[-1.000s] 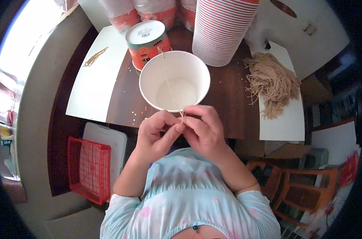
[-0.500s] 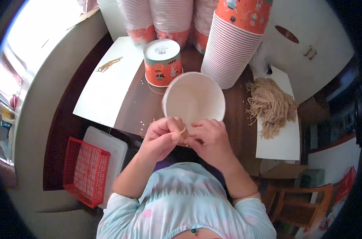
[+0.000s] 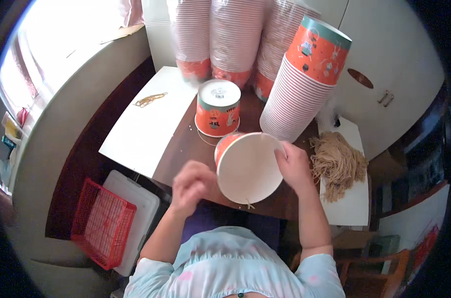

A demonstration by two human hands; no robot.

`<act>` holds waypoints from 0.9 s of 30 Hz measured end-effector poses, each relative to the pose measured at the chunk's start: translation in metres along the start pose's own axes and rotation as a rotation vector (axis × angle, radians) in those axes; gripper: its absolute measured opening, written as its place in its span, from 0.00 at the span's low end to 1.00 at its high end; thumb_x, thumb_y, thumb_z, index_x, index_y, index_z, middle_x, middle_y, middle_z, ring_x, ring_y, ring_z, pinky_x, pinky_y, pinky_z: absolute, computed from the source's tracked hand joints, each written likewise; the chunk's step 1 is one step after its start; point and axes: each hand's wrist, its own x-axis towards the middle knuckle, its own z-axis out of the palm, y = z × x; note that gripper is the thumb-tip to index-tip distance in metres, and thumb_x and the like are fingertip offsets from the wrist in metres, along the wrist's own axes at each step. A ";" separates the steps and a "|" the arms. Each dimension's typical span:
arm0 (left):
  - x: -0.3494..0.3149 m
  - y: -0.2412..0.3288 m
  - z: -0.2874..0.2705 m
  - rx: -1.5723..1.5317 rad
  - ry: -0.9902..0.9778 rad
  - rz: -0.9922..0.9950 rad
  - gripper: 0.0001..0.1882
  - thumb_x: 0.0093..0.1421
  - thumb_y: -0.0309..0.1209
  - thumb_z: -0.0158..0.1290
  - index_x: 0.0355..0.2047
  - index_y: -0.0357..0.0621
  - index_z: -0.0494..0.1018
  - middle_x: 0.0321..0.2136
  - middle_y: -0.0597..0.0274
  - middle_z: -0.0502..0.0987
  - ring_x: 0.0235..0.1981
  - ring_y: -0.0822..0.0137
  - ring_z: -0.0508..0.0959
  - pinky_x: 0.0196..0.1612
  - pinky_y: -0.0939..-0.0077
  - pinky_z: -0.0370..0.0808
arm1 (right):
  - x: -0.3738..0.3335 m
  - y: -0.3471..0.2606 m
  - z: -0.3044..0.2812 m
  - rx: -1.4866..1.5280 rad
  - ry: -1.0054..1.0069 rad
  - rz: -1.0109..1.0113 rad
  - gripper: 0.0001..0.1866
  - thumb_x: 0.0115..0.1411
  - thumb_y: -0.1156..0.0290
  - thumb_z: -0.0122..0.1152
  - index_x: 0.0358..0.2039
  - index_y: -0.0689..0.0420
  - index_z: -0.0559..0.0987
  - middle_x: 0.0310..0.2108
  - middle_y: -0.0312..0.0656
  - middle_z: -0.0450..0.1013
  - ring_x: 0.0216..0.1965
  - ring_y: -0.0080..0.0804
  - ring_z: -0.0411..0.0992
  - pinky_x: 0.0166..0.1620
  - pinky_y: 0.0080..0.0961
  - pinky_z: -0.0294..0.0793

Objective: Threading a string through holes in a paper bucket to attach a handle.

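Observation:
A paper bucket (image 3: 253, 171), orange outside and white inside, is tilted with its mouth toward me. My right hand (image 3: 294, 166) grips its right rim, thumb inside and fingers behind the wall. At the near rim, a small knot of beige cord (image 3: 249, 204) sticks out with short ends. My left hand (image 3: 190, 186) is off the bucket, just to its left, with curled fingers smeared by motion; whether anything is in them I cannot make out. Behind, another orange bucket (image 3: 217, 116) stands upside down, a thin cord loop (image 3: 210, 141) beside its base.
Nested buckets (image 3: 300, 99) lean in a tall stack at the back right, with plastic-wrapped stacks (image 3: 235, 39) behind. A heap of beige cords (image 3: 338, 166) lies on the right white board. A few cords (image 3: 150, 100) rest on the left board (image 3: 136, 134). Below left is a red basket (image 3: 104, 223).
Both hands have left the near rim, where they were pinching cord. My right hand has moved to the bucket's right rim, my left hand away to the left. The bucket is turned, and the view has shifted.

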 end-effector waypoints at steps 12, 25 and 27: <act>0.146 0.031 -0.058 0.095 -0.045 0.132 0.54 0.46 0.44 0.59 0.69 0.45 0.40 0.66 0.48 0.51 0.67 0.54 0.51 0.67 0.58 0.47 | 0.100 -0.061 0.004 1.029 -0.227 -0.478 0.32 0.62 0.67 0.47 0.65 0.61 0.54 0.65 0.46 0.55 0.66 0.35 0.52 0.67 0.31 0.46; 0.164 -0.175 -0.044 0.121 -0.096 -0.162 0.59 0.40 0.45 0.70 0.64 0.35 0.47 0.60 0.48 0.60 0.62 0.57 0.59 0.64 0.63 0.56 | 0.150 0.037 0.138 0.873 -0.159 -0.051 0.35 0.64 0.56 0.53 0.66 0.56 0.53 0.62 0.45 0.59 0.63 0.33 0.56 0.65 0.29 0.50; 0.151 -0.195 -0.046 0.160 -0.054 -0.108 0.58 0.40 0.43 0.71 0.64 0.36 0.48 0.59 0.48 0.60 0.61 0.56 0.60 0.63 0.63 0.58 | 0.146 0.043 0.146 0.899 -0.165 -0.042 0.35 0.64 0.54 0.53 0.66 0.54 0.54 0.63 0.43 0.58 0.63 0.32 0.55 0.65 0.28 0.51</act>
